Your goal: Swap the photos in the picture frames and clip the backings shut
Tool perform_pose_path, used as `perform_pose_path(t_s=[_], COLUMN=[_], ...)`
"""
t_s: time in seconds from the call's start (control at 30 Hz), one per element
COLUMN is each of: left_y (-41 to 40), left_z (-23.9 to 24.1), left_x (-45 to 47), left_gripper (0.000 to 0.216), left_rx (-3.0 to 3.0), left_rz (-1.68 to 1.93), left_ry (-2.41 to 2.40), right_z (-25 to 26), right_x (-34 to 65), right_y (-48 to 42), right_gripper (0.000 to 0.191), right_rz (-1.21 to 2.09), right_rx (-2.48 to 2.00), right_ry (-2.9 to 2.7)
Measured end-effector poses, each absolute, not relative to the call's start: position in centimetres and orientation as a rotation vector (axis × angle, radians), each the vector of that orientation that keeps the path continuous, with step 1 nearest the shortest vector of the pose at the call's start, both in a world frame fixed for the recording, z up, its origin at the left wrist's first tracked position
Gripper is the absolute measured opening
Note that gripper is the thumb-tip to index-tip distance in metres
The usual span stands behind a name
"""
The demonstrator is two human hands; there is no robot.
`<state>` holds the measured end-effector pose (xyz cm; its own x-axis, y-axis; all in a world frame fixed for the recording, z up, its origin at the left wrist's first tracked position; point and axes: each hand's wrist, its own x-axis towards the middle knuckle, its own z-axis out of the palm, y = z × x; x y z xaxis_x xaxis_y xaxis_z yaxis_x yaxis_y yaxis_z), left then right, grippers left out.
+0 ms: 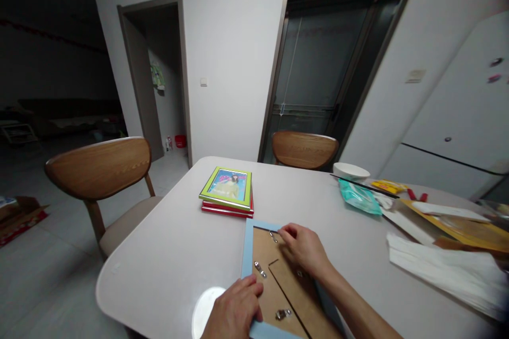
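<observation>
A light-blue picture frame (248,243) lies back side up at the near edge of the table. Its brown backing board (264,286) has a cut line and metal clips along its edges, one of them a left-side clip (260,269). My left hand (236,304) grips the frame's left edge, thumb side over the board. My right hand (304,249) is closed by the far edge, its fingertips pinched together beside the far metal clip (273,236). What sits between those fingertips is hidden. A round white object (204,307) is partly under my left hand.
Beyond the frame stands a stack of picture frames, a green one (226,188) atop red ones (226,211). To the right are a white bowl (351,171), a teal packet (360,198), yellow packaging (445,214) and white wrapping (441,270). Wooden chairs (99,167) flank the table (167,259).
</observation>
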<state>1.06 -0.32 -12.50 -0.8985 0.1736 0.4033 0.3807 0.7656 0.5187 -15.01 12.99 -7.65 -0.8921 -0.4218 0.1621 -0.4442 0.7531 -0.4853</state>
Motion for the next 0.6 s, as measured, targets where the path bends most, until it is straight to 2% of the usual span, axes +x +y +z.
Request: perform_pose_path(t_s=[0.17,0.6], left_y=[0.1,-0.1], left_z=[-11.8,-12.1], left_x=[1.4,1.3], left_gripper=[0.036,0.038], left_rx=[-0.294,-0.391], left_rz=[-0.909,-0.922], left_ry=[-2.735,-2.638], right_z=[-7.9,-9.0], right_x=[-9.9,-8.6], right_y=[12.3,10.8], right_gripper=[0.024,0.025], right_rz=[0.824,0.63], right_rx=[1.106,1.252], right_ry=[-2.824,-2.807])
